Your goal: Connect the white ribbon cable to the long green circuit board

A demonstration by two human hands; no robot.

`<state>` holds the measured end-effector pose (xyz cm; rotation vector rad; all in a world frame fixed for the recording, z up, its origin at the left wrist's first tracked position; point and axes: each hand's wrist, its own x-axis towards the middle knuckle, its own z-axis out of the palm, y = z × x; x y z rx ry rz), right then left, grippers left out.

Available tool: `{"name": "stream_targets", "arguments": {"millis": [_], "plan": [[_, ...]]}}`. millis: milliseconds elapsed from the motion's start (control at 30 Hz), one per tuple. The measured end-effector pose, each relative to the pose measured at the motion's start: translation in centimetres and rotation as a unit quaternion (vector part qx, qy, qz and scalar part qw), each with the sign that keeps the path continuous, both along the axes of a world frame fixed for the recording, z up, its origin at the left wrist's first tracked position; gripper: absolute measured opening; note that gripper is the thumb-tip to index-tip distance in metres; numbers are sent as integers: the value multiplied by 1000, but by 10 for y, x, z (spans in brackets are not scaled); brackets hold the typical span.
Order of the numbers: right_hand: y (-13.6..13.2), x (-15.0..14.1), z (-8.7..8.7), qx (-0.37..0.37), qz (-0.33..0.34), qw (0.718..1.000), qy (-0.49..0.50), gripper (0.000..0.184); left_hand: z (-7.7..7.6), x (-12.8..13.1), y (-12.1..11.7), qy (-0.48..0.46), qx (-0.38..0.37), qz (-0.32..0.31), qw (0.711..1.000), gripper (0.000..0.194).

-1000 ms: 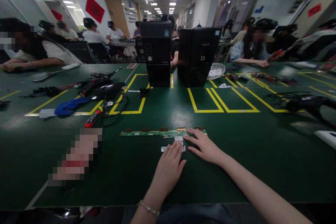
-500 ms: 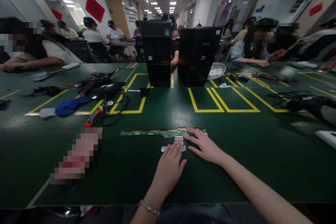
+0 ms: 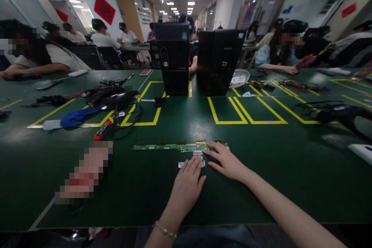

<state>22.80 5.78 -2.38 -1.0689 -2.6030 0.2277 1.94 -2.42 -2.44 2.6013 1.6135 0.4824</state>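
A long, narrow green circuit board (image 3: 157, 147) lies flat on the table in front of me, with copper-coloured flexible tabs along its far edge. My right hand (image 3: 225, 159) rests over the board's right end, fingers spread and partly covering it. Just below the board, a white ribbon-like connector piece (image 3: 181, 164) lies on the table. My left hand (image 3: 188, 182) lies flat with its fingertips on that piece, hiding part of it. Neither hand is wrapped around anything.
Two black computer towers (image 3: 176, 60) stand at the table's middle. To the left lie a red and black screwdriver (image 3: 104, 130), a blue glove (image 3: 79, 117) and tangled cables. A blurred-out flat item (image 3: 87, 172) lies at near left. A white basket (image 3: 240, 78) and black cables (image 3: 328, 113) are right.
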Motion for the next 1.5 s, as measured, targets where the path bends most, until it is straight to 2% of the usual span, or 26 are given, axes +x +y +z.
{"name": "stream_targets", "arguments": {"millis": [1233,1500], "plan": [[0,-1,1,-7,-1,1000,1,44,-2,-2,1,4,25,-6,1000,43],[0,0,2,-12,-2,1000,-5,45,2,3,1,4,18,3,1000,43]]}}
